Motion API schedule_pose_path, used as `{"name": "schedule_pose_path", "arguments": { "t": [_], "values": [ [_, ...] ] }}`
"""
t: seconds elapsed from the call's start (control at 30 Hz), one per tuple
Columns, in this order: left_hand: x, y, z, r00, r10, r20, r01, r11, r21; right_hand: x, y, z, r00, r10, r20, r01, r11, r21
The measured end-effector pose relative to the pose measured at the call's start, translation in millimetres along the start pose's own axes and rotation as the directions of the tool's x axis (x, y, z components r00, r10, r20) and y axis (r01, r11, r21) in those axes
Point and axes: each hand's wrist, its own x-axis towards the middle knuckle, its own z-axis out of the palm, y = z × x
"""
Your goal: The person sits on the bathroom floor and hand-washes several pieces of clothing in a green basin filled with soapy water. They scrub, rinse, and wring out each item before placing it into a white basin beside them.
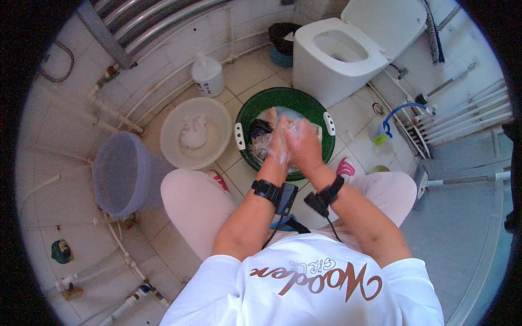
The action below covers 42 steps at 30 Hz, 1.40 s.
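Both hands are brought together, wet and streaked with white suds, over a green basin (250, 103) with white handles. My left hand (278, 137) is closed and pressed against my right hand (305, 142), which is closed too. A whitish patch shows between them, but what they grip is too small and covered to name. Soaking in the basin beneath are crumpled clothes (260, 145), dark, greyish and beige, in cloudy water. My wrists hide part of the basin's near side.
Left of the basin stands a translucent white tub (169, 133) with a white cloth (194, 132) in it. Nearby are a bluish bucket (118, 176) and a white jug (208, 77). A toilet (318, 70) and a bin (281, 54) stand behind. A broom (421, 182) lies right.
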Motion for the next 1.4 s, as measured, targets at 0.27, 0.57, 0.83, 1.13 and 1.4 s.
{"name": "schedule_pose_path", "arguments": {
  "t": [0.27,0.57,0.83,1.13,1.4],
  "values": [
    [-6,-12,23,0.97,0.102,-0.22,-0.122,0.99,-0.077,11,46,28,0.891,0.451,0.056,-0.43,0.795,0.428],
    [-24,12,29,1.0,0.019,0.008,-0.019,0.997,-0.075,-40,34,14,0.804,0.029,0.593,-0.498,-0.513,0.7],
    [-27,5,31,0.968,-0.154,-0.196,0.153,0.988,-0.021,-3,69,-3,0.838,0.527,0.139,-0.525,0.712,0.466],
    [15,-38,-38,0.997,0.024,-0.069,-0.026,0.999,-0.031,-13,0,12,0.997,0.053,-0.054,-0.045,0.99,0.131],
    [6,-22,-29,0.992,0.096,0.079,-0.109,0.976,0.186,11,-11,11,0.998,0.051,-0.021,-0.047,0.984,0.169]
  ]
}}
